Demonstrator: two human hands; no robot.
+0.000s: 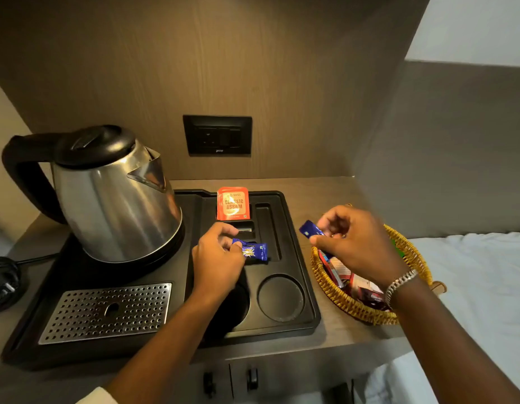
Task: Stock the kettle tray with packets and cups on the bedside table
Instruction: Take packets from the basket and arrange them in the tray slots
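A black kettle tray (293, 258) lies on the bedside table, with a steel kettle (113, 196) on its left half. An orange tea packet (233, 203) stands in a rear slot. My left hand (216, 262) pinches a small blue packet (253, 250) over a middle compartment of the tray. My right hand (358, 243) holds a blue sachet (309, 229) above a woven basket (337, 293) to the right of the tray. Two round cup recesses (280, 298) sit at the tray's front; the left one is partly hidden by my forearm.
The basket holds several more packets (363, 290). A perforated metal drip grate (107, 312) fills the tray's front left. A black wall socket (217, 135) is on the panel behind. A plug and cord (3, 282) lie at the far left. White bedding (480, 281) lies at the right.
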